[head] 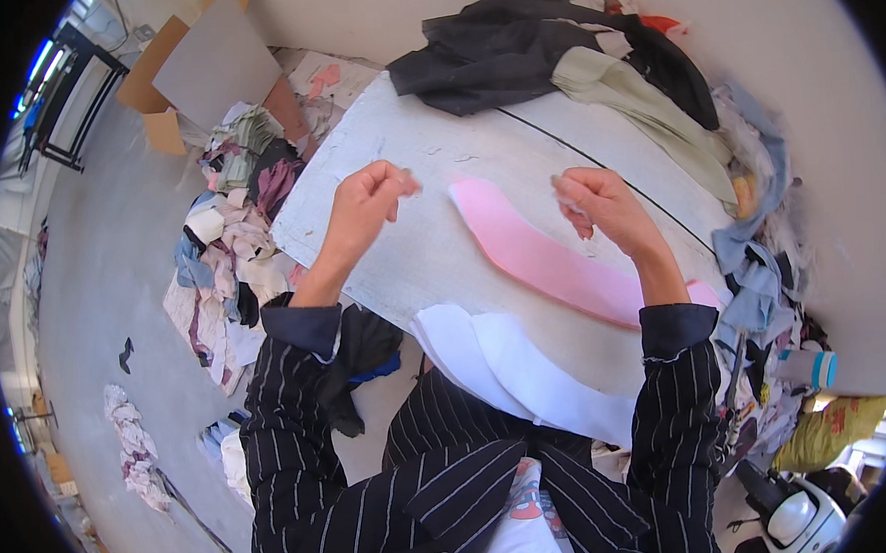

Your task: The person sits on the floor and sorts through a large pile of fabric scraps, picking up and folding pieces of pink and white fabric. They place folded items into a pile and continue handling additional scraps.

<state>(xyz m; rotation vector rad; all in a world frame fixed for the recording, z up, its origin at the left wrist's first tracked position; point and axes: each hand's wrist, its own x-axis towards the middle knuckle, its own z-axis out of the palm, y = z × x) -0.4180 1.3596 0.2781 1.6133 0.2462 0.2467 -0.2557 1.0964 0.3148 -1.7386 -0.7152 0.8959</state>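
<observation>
My left hand is raised over the table's left part, fingers curled in, with nothing visible in them. Across from it, my right hand is also curled, its fingertips slightly blurred, and I see nothing in its grasp. Between and below them lies a long curved stack of pink fabric pieces on the white table. My right forearm hides part of its right end. Nearer my body, curved white fabric pieces overlap in a fan along the table's front edge, partly beyond it.
Dark cloth and folded pale green fabric are heaped at the table's back. Fabric scraps pile up left of the table, below an open cardboard box. Blue cloth lies at the right. A white machine stands lower right.
</observation>
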